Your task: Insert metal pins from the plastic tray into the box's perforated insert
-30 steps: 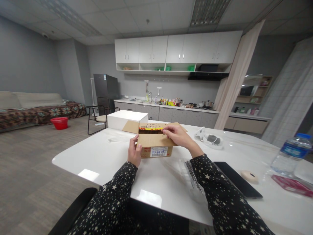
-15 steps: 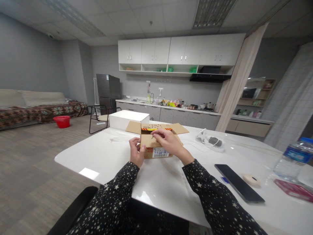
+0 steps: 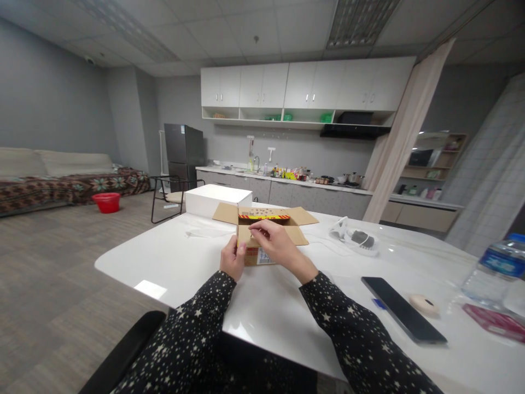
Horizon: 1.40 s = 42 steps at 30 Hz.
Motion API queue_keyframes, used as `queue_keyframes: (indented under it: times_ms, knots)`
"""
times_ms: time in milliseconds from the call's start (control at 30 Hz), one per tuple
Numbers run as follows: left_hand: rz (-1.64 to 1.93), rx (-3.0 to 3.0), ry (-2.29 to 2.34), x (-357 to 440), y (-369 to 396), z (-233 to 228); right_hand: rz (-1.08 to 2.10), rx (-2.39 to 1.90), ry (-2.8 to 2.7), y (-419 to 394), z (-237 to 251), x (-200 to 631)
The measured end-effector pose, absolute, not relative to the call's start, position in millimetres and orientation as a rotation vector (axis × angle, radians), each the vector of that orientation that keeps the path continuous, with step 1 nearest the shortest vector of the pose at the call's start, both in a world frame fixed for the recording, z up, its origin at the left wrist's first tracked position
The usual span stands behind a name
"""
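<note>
An open cardboard box (image 3: 266,232) sits on the white table (image 3: 172,257), just in front of a white box (image 3: 217,200). The left hand (image 3: 232,260) grips the cardboard box's near left corner. The right hand (image 3: 275,246) pinches its front flap.

We only get one view here, a camera on the person's head, looking forward and slightly down across the white table (image 3: 197,257) toward the kitchen counter (image 3: 287,183) on the far wall. It sits close to the cardboard box (image 3: 266,227), with both starry sleeves coming in from the bottom edge, and the room stretches wide around it.
</note>
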<state>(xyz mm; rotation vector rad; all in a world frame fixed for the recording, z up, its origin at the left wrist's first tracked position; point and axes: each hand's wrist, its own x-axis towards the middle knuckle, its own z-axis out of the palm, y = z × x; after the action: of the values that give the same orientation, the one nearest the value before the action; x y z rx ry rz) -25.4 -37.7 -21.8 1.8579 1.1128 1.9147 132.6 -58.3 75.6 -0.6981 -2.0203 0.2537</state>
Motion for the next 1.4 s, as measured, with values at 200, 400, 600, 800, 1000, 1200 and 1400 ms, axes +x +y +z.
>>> queue_keyframes:
  times_ms: [200,400,600,800,1000,1200,1400]
  knots:
    - [1.909,1.895,1.120,-24.2,-38.8,-20.8,0.228,-0.702,-2.027,-58.7,76.2,132.6]
    - [1.891,1.890,1.127,-25.1,-39.2,-20.4,0.237,-0.721,-2.044,-58.4,75.5,132.8]
    - [1.908,1.819,1.120,-21.9,-41.1,-17.7,0.259,-0.735,-2.047,-57.5,79.5,136.8]
    - [1.949,1.625,1.013,-20.8,-34.8,-21.3,0.254,-0.923,-1.937,-53.0,96.0,159.2]
    - [1.929,1.482,0.973,-25.9,-27.9,-23.5,0.144,-1.179,-1.886,-34.8,102.7,199.6]
    - [2.025,1.408,0.922,-23.5,-28.8,-17.8,0.125,-1.394,-1.972,-25.8,99.3,225.7]
    - [2.150,1.164,0.968,-25.7,-24.7,-4.7,0.196,-1.353,-1.990,-35.9,110.0,226.7]
